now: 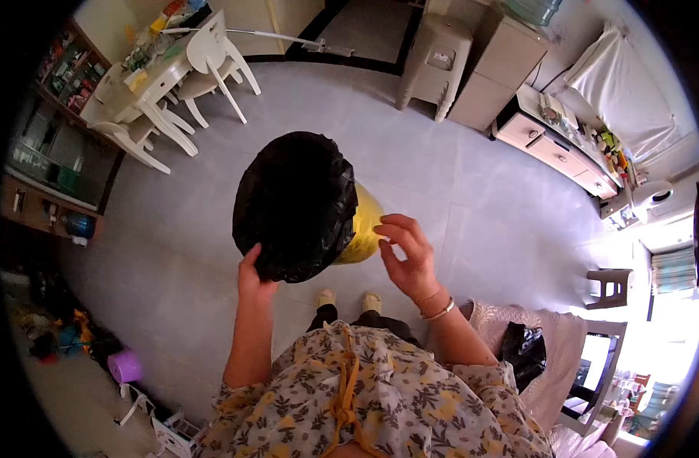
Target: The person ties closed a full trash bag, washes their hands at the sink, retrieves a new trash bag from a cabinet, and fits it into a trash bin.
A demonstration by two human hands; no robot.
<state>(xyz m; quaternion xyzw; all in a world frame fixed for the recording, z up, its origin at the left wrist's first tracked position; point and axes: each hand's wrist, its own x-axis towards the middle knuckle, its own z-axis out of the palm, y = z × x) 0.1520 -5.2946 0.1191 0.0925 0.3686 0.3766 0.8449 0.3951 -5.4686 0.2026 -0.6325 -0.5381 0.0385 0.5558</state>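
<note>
A yellow trash bin is held up in front of me, tilted so that its mouth faces up and to the left. Over its rim is folded a black plastic bag, which lines the dark inside and covers much of the outer wall. My left hand grips the bin at its near left edge through the bag, thumb on the outside and the other fingers mostly hidden. Beside the yellow wall, my right hand has its fingers curved and apart with nothing in them; whether a fingertip touches the bin I cannot tell.
A white table with white chairs stands at the back left. Stacked stools and a drawer cabinet line the back right. Another black bag lies on the covered sofa at right. A purple bucket sits lower left.
</note>
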